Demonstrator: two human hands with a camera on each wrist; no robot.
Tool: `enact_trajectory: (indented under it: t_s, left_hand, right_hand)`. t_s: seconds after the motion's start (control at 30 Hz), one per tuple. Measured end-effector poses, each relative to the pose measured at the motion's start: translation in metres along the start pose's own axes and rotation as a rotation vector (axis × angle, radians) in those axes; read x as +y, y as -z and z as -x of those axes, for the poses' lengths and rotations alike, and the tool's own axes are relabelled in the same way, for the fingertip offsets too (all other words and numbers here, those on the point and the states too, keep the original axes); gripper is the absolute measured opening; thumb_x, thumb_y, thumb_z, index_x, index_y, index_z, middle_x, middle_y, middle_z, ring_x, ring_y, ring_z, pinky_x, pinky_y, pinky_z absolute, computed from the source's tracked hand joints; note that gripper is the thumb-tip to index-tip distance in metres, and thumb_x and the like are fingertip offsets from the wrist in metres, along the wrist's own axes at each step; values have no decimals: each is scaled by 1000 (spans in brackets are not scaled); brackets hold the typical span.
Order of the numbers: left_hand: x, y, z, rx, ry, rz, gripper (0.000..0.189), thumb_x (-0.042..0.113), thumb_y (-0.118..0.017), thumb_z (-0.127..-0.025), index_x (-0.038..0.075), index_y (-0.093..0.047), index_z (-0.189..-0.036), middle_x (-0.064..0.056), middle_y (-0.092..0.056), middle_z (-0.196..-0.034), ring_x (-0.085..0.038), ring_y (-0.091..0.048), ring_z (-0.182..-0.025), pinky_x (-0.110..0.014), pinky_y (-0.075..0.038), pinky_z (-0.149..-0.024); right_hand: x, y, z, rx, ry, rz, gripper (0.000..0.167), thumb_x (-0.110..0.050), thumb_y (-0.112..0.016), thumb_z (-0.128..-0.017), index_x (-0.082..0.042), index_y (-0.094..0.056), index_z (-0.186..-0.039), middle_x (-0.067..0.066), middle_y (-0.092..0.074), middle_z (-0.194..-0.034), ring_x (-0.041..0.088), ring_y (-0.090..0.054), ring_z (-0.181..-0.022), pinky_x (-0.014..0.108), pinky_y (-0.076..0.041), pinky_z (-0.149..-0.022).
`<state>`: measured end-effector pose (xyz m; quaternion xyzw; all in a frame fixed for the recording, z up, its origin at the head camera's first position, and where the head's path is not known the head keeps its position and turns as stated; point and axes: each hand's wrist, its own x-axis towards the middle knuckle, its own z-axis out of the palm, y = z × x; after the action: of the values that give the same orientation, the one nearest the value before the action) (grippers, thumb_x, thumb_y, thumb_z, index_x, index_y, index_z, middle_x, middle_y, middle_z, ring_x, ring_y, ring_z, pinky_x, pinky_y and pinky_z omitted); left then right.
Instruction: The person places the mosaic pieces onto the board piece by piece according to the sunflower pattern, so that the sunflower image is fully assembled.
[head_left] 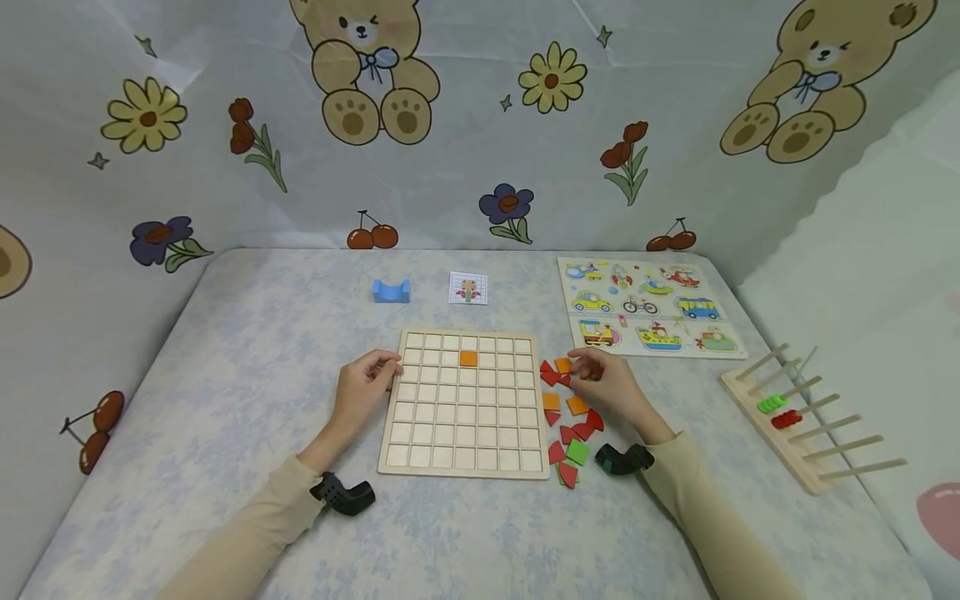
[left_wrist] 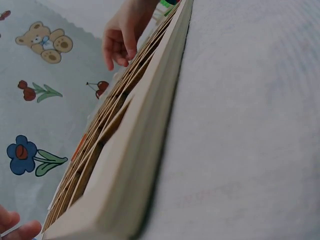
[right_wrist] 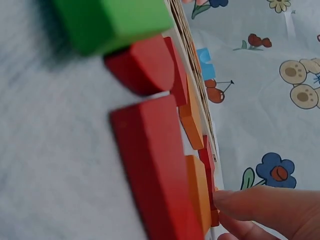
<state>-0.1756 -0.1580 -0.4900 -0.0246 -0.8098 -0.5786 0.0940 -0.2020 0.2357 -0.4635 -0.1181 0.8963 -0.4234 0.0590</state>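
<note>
A wooden grid board [head_left: 467,402] lies in front of me, with one orange square block [head_left: 468,358] in a cell of its second row. My left hand [head_left: 363,387] is at the board's left edge, fingertips touching the rim; two of its fingers [left_wrist: 22,231] show at the corner in the left wrist view. Over the far end of a loose pile of blocks hovers my right hand [head_left: 609,385], its fingers loosely bent downward. A fingertip [right_wrist: 225,201] overlaps a red block [right_wrist: 208,167] in the right wrist view. Nearby lie orange blocks [head_left: 577,405], red blocks [head_left: 567,475] and a green block [head_left: 577,452].
Behind the board are a blue notched block [head_left: 392,292] and a small pattern card [head_left: 468,288]. A vehicle picture board [head_left: 649,307] lies at the back right. A wooden peg rack [head_left: 776,433] with green and red beads stands at the right edge.
</note>
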Motion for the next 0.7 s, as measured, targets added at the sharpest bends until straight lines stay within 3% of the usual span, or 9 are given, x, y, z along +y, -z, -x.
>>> enact_trajectory:
  t_s: [0.13, 0.43, 0.7]
  left_hand:
    - [0, 0, 0, 3, 13, -5, 19, 16, -57, -95, 4, -72, -99, -17, -72, -85, -14, -61, -58, -20, -53, -55]
    - [14, 1, 3, -23, -11, -66, 21, 7, -53, -96, -6, -68, -103, -22, -71, -86, -38, -62, -66, -21, -51, -55]
    - [6, 1, 2, -17, -18, -44, 21, 13, -56, -96, -1, -70, -103, -19, -72, -86, -32, -64, -65, -23, -53, -56]
  right_hand:
    - [-2, -2, 0, -9, 18, 22, 42, -6, -72, -82, -4, -60, -122, 13, -67, -100, 16, -56, -82, 18, -49, -71]
    - [0, -1, 1, -48, 37, 70, 43, -5, -72, -82, -5, -61, -123, 11, -69, -105, 18, -61, -86, 19, -51, -76]
    - [-2, 3, -3, -50, 50, 49, 43, -6, -73, -82, -3, -60, -123, 14, -68, -106, 20, -62, -87, 18, -52, -75]
